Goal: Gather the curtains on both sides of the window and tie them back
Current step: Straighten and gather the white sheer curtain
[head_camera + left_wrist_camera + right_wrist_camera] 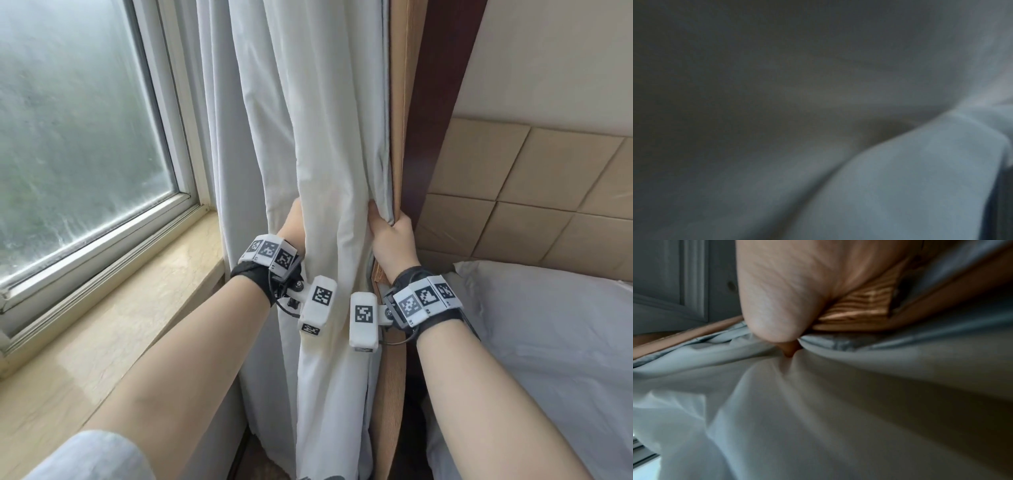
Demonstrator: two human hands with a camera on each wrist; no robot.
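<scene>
The pale grey-white fabric curtain (329,144) hangs bunched between the window (78,120) and the wooden frame (399,102). Your right hand (392,240) grips its right edge, fingers curled into the folds. Your left hand (293,222) reaches behind it; its fingers are hidden, so you cannot tell its grip.

window (85,120) left | curtain (325,137) middle | bed (548,342) right

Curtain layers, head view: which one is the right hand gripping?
The cream front curtain, pinched at its right edge by the right hand; the greyer layer nearer the window hangs free.
</scene>
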